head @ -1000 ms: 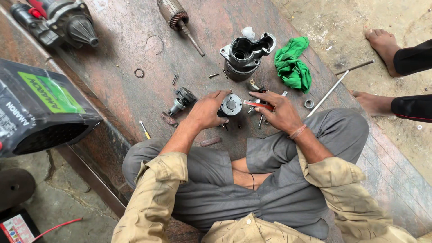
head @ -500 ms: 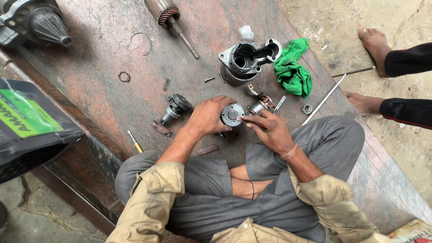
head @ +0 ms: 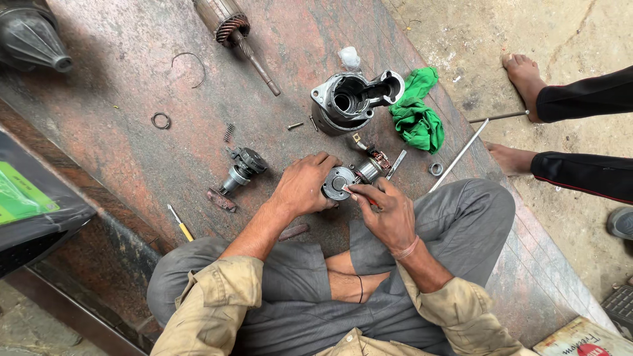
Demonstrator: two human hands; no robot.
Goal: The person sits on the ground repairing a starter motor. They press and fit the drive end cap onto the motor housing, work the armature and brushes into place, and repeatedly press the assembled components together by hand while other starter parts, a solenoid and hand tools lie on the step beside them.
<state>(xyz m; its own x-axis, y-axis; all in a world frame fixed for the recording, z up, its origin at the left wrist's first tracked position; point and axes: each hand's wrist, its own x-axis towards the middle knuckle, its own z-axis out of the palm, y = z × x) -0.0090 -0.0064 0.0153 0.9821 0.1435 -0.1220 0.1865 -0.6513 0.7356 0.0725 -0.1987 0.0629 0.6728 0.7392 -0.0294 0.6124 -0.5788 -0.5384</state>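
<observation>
Your left hand [head: 304,188] grips a round metal part [head: 338,182] just above the stone surface [head: 132,151], near your knees. Your right hand [head: 386,212] pinches a small red-handled tool [head: 359,195] against it — fingers closed tight. A green rag [head: 415,118] lies beyond — beside a metal housing [head: 353,100].

Hidden and cut off

Under the left hand [head: 304,186]: most of the round metal part [head: 338,182]. Tool tip in the right hand [head: 386,212]: too small to tell. Cut by frame edges: dark motor housing [head: 31,36] top left, armature [head: 232,25] at the top, black-and-green box [head: 30,207] at left, bystander's legs [head: 580,132] at right.
</observation>
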